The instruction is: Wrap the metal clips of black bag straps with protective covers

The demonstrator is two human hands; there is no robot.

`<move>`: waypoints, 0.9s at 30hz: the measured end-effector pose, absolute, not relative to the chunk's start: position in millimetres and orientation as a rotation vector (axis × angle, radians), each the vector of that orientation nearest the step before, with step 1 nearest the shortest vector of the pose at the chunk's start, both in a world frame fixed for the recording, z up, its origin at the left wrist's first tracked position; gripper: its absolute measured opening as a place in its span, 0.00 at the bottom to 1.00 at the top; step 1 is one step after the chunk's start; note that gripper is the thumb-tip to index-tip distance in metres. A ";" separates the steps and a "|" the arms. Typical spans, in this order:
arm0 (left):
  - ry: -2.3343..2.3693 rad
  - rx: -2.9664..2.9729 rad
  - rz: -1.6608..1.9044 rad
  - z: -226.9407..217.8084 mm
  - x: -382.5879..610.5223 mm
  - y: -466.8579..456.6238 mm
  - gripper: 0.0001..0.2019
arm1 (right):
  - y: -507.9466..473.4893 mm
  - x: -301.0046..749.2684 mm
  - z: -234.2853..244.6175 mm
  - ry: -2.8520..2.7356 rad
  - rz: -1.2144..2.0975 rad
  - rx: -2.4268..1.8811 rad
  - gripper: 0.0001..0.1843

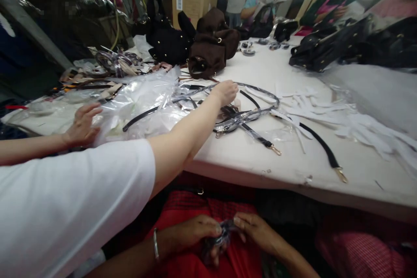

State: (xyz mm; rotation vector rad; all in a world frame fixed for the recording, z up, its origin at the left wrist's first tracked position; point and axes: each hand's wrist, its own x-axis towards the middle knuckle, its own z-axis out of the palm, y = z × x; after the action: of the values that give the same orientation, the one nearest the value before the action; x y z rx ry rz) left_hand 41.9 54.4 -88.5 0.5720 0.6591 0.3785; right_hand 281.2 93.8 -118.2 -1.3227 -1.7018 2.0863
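Both my hands are low over my lap, below the table edge. My left hand point(195, 231), with a metal bangle on the wrist, and my right hand point(256, 229) pinch a small dark item in crinkled clear plastic point(220, 238) between them. I cannot make out what the item is. A red cloth point(195, 206) covers my lap beneath it.
A co-worker in a white sleeve point(71, 200) reaches across the white table point(260, 169): one hand point(225, 92) on plastic-wrapped black straps point(247, 115), the other hand point(82, 124) on clear bags point(143, 100). Loose black straps with gold clasps point(325, 152), white paper strips point(329, 113), brown bag point(211, 45) and black bags point(339, 43) lie farther off.
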 end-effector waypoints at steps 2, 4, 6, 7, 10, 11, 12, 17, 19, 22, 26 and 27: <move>0.712 0.542 0.393 -87.6 46.0 54.6 0.22 | 85.8 279.3 -129.8 -1.652 2.160 -1.304 0.33; 0.769 0.503 0.415 -87.3 50.2 54.9 0.23 | 78.4 277.8 -137.7 -1.593 2.212 -1.292 0.33; 0.825 0.468 0.422 -88.1 54.6 55.3 0.23 | 72.8 277.1 -142.7 -1.540 2.242 -1.284 0.34; 0.850 0.454 0.419 -88.6 56.5 55.6 0.24 | 70.9 276.9 -144.0 -1.520 2.251 -1.281 0.35; 0.881 0.426 0.416 -88.0 59.4 57.6 0.25 | 68.8 277.9 -141.3 -1.504 2.238 -1.290 0.35; 0.875 0.426 0.423 -86.8 59.2 58.6 0.26 | 69.5 278.8 -137.7 -1.511 2.216 -1.301 0.35; 0.864 0.434 0.429 -85.1 58.5 59.8 0.26 | 70.9 280.1 -132.6 -1.519 2.187 -1.312 0.34; 0.805 0.561 0.433 -75.6 53.9 62.3 0.21 | 91.2 291.0 -89.0 -1.738 2.064 -1.260 0.25; 0.790 0.580 0.418 -73.9 53.5 60.9 0.21 | 102.9 295.2 -69.4 -1.917 1.904 -1.250 0.21; 0.771 0.583 0.406 -73.8 54.3 57.3 0.22 | 116.3 297.5 -50.0 -2.035 1.794 -1.272 0.20; 0.796 0.604 0.416 -76.1 56.1 51.8 0.25 | 120.0 294.4 -48.6 -2.000 1.850 -1.292 0.22; 0.817 0.605 0.426 -77.1 56.5 50.4 0.27 | 119.3 293.6 -50.1 -1.967 1.885 -1.292 0.23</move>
State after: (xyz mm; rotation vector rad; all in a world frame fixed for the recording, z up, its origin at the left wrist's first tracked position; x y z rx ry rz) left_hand 56.5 50.4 -77.1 0.6049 0.8170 0.4258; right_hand 293.6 119.3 -50.1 -1.2921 -1.9674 1.8854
